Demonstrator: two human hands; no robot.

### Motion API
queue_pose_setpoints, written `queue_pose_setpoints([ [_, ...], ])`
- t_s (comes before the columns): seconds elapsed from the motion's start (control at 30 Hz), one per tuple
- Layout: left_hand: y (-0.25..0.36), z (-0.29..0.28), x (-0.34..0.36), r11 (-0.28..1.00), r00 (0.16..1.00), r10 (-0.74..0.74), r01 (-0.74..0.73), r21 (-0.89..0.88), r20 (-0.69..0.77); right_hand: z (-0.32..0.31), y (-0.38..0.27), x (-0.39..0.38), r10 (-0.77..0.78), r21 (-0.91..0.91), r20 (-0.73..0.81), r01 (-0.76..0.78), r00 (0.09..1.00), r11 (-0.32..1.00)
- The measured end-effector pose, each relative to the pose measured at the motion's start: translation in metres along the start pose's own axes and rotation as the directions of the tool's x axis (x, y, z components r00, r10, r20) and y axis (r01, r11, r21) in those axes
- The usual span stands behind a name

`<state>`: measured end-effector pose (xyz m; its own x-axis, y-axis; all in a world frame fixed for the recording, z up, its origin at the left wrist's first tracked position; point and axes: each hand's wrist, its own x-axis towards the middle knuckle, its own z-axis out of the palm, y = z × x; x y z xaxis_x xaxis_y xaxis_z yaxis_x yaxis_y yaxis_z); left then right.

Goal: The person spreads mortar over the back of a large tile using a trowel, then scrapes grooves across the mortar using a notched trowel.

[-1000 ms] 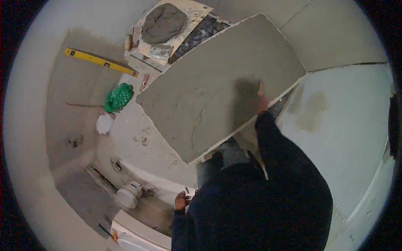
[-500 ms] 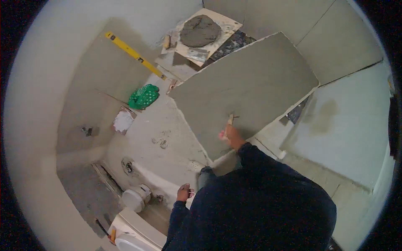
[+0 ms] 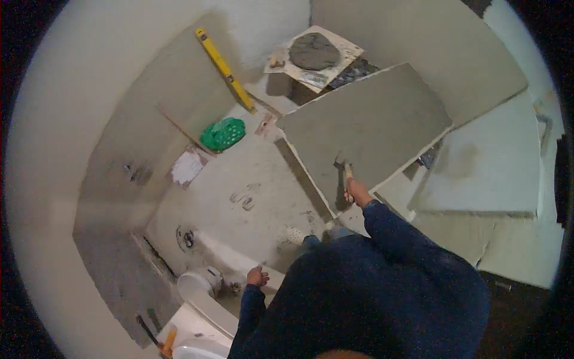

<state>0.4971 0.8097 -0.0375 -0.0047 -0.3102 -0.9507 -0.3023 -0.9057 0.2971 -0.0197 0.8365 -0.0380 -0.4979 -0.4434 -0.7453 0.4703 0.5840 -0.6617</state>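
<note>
My right hand (image 3: 357,192) grips a wooden-handled trowel (image 3: 346,173) whose blade rests on a large grey tile (image 3: 365,122) coated with wet mortar. The tile lies tilted above the floor, its near edge toward me. My left hand (image 3: 257,276) hangs low at the lower middle, near the white toilet (image 3: 200,311), with fingers loosely curled and nothing visible in it. Dark blue sleeves cover both arms.
A board with a heap of grey mortar (image 3: 314,52) sits at the top. A yellow spirit level (image 3: 225,69) leans on the wall at upper left. A green mesh object (image 3: 223,133) and a white scrap (image 3: 187,167) lie on the floor. Tiled wall panels stand at right.
The view has swung, shifting the tile rightward in the picture. My right hand moved from the tile's right edge to its near edge and now holds a trowel on it.
</note>
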Motion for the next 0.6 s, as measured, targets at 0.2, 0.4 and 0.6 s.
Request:
queue_pose_setpoints([
  [0.2, 0.024, -0.026, 0.035, -0.107, 0.611, 0.574, -0.605, 0.789, 0.545, -0.055, 0.065, 0.082, -0.557, -0.434, -0.024, 0.493, 0.830, 0.754],
  [0.4, 0.049, -0.047, 0.086, -0.113, 0.604, 0.535, -0.642, 0.758, 0.591, 0.010, 0.041, 0.007, -0.476, -0.773, -0.107, 0.228, 0.873, 0.592],
  [0.6, 0.146, -0.070, 0.116, -0.007, 0.637, 0.597, -0.604, 0.797, 0.488, 0.055, -0.031, 0.025, -0.042, 0.068, -0.311, 0.066, 0.950, 0.995],
])
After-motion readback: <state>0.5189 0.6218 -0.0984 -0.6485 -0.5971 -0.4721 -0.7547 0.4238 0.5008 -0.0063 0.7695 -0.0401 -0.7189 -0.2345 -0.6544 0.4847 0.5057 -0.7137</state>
